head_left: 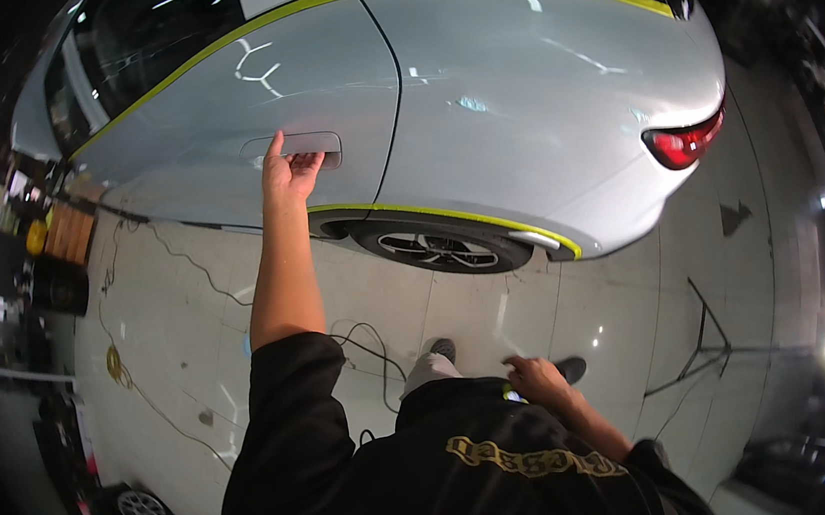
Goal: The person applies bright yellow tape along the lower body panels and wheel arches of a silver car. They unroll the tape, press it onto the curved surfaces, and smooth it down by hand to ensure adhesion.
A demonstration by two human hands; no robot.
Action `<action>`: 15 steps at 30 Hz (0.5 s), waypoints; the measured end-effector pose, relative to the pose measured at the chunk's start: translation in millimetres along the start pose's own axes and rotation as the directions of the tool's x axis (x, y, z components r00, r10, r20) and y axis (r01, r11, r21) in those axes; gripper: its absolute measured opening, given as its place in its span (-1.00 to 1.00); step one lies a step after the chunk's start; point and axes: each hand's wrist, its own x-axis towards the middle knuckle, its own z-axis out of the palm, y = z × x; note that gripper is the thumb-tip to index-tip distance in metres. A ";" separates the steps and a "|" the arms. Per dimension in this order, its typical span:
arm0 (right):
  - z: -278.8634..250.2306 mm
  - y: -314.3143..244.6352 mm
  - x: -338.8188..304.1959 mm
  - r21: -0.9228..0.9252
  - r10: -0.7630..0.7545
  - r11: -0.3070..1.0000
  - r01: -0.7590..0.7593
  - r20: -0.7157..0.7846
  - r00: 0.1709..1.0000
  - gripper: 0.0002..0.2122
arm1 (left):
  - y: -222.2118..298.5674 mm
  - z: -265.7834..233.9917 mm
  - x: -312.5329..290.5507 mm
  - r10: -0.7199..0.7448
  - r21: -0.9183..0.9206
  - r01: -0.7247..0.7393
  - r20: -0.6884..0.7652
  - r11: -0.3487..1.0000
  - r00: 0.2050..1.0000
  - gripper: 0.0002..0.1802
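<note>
1. Black shirt [378, 507] sits nearest; beyond it, the left hand [290, 180] reaches the door handle [312, 143] on the silver car [499, 77].
2. Its fingers [306, 161] curl at the recess [333, 160] below, thumb spread apart; whether they clamp, I cannot tell.
3. The right hand [541, 383] hangs near the waist, grip unclear.
4. Step in hand seems to be taking hold of the door handle; pulling would call for fingers hooked firmly behind it.
</note>
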 end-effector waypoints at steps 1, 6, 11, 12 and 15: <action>2.8 -26.8 10.9 0.024 -0.069 0.997 0.069 0.013 0.998 -0.62 | 6.7 -11.4 5.5 0.032 0.036 -0.033 0.024 0.999 0.999 -0.49; 29.1 -94.2 113.3 0.118 -0.149 0.981 0.151 -0.027 0.988 -0.44 | 32.4 -23.3 -13.1 0.082 0.244 -0.099 0.076 0.965 0.994 -0.60; 85.9 -166.5 220.3 0.496 -0.245 0.821 0.281 -0.139 0.960 -0.18 | 38.3 -42.9 -52.7 0.058 0.306 -0.090 0.113 0.948 0.992 -0.62; 79.1 -196.4 224.1 0.649 -0.094 0.761 0.019 0.081 0.992 -0.14 | 44.6 -53.7 -60.3 0.073 0.316 -0.108 0.123 0.943 0.990 -0.62; 110.1 -235.9 250.0 0.877 0.036 0.481 -0.008 -0.010 0.999 -0.10 | 58.7 -80.7 -66.4 0.022 0.344 -0.078 0.165 0.936 0.986 -0.57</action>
